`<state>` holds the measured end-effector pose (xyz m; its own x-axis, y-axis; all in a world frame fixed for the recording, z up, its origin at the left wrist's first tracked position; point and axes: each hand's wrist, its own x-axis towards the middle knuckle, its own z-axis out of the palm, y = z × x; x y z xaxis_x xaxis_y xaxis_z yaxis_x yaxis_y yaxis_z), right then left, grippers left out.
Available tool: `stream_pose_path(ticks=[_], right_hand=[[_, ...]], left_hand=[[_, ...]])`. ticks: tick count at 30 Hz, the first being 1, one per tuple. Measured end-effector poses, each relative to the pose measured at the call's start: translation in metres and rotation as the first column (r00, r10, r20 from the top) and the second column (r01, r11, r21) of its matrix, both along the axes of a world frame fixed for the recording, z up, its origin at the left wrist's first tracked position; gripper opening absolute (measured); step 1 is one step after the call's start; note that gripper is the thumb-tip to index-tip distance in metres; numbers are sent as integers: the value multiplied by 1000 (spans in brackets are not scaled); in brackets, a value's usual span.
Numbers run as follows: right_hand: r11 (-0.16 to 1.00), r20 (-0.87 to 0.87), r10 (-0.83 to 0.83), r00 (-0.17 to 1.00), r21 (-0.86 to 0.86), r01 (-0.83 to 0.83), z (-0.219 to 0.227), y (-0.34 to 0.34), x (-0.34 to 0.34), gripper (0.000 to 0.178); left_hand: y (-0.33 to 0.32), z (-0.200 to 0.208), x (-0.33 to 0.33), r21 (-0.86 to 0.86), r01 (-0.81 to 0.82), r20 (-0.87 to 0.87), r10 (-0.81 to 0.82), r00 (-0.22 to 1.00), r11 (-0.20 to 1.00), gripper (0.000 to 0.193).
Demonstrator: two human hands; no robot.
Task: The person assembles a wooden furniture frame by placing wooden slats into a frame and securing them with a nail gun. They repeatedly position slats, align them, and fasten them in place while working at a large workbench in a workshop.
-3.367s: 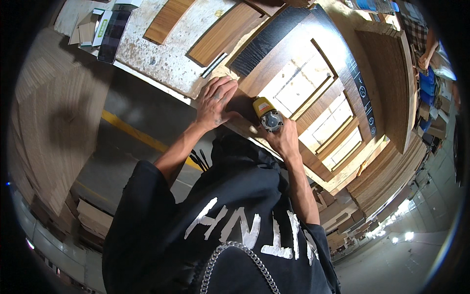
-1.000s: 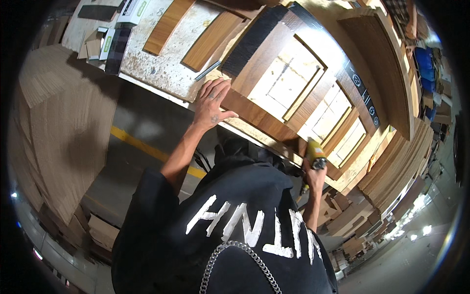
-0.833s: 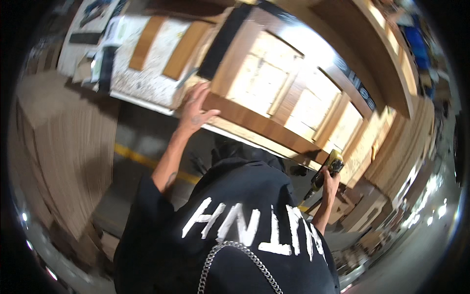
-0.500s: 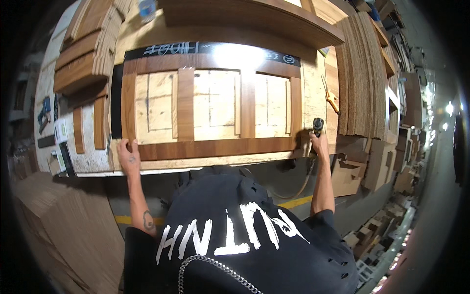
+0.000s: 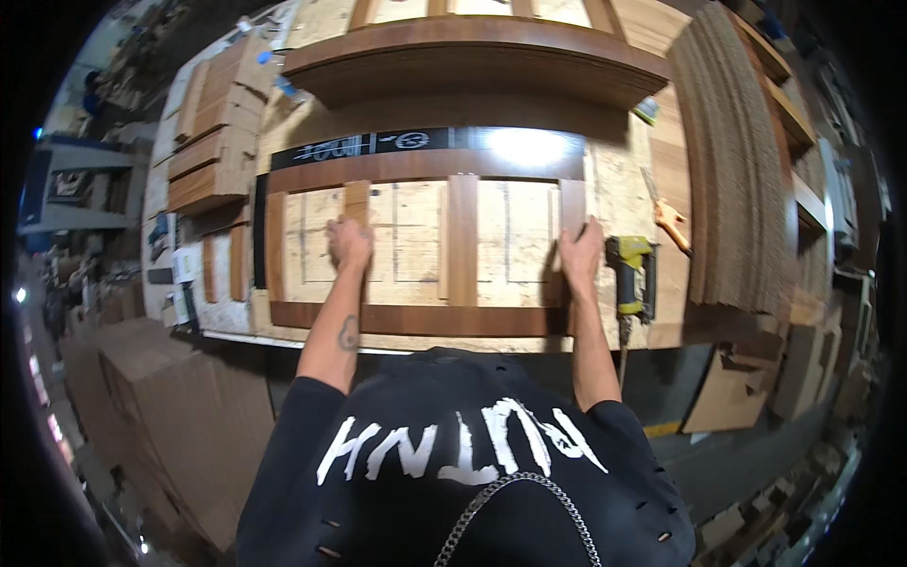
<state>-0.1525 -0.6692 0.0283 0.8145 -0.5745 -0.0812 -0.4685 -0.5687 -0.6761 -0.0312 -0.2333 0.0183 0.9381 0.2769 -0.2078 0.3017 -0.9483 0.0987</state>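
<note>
A brown wooden panel frame (image 5: pixel 420 319) with upright strips between its two long rails lies flat on the workbench. My left hand (image 5: pixel 350 243) is closed around its inner left upright (image 5: pixel 356 196), covering the middle of that strip. Over at the right end, my right hand (image 5: pixel 580 249) grips the end upright (image 5: pixel 573 198), thumb and fingers on either side. A yellow-green and black nail gun (image 5: pixel 631 274) lies just right of that hand, its hose running off the near edge. A black strip with white markings (image 5: pixel 430 141) runs along the frame's far side.
Stacked frames (image 5: pixel 472 57) stand behind the work. Wooden pieces (image 5: pixel 213 156) are piled at left, and a tall stack of brown boards (image 5: pixel 732 161) rises at right. An orange-handled tool (image 5: pixel 672 227) and a plastic bottle (image 5: pixel 288 90) lie on the workbench (image 5: pixel 444 345).
My right hand has let go of the nail gun, now lying on the bench, and moved onto the right upright. My left hand has gone from the near left corner to the inner left upright.
</note>
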Motion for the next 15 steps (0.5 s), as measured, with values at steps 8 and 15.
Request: stream_pose_path(ticks=[8,15], right_hand=[[985,-92,-131,987,97,140,42,-8,15,82],[937,360,-320,876,254,238,207,-16,-6,77]], left_hand=[[11,42,2,-143,-63,-84,51,995,988,81],[-27,189,-16,-291,30,464,114,879,956,68]])
